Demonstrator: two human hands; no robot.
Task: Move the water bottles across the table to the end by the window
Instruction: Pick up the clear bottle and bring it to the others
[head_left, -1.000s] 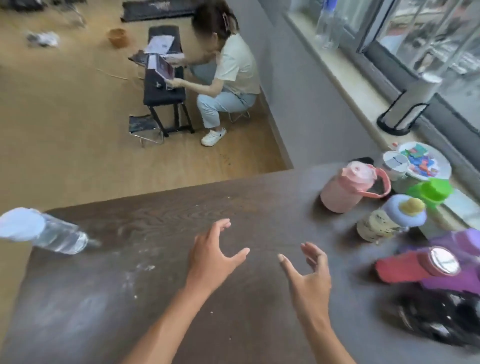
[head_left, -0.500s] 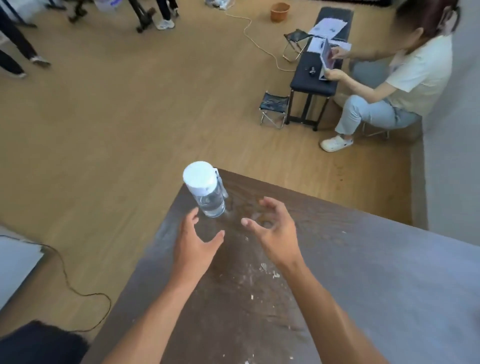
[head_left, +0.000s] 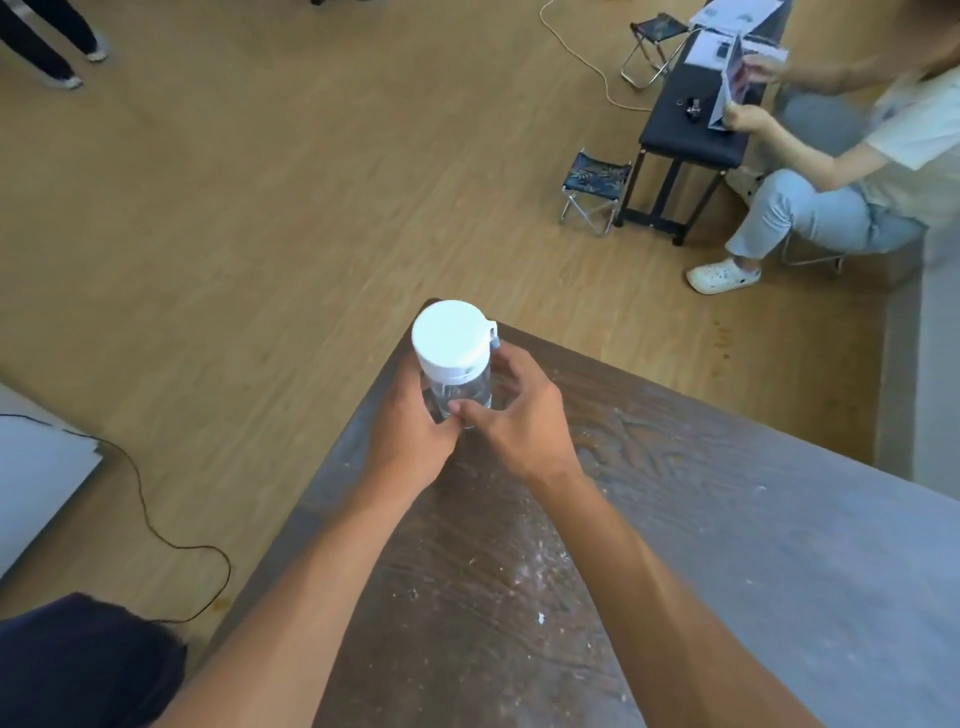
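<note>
Both hands have closed in since half a second ago, when they hovered spread apart short of the bottle: now the left hand (head_left: 410, 441) and right hand (head_left: 519, 415) wrap the clear water bottle (head_left: 460, 387) from either side, fingers curled against its body below the white cap (head_left: 451, 335). It stands upright at the very corner of the dark table (head_left: 701, 545), beside the drop to the wood floor (head_left: 234, 208). The smooth wall looks slippery; a loose lift could let it slide and fall off that edge.
</note>
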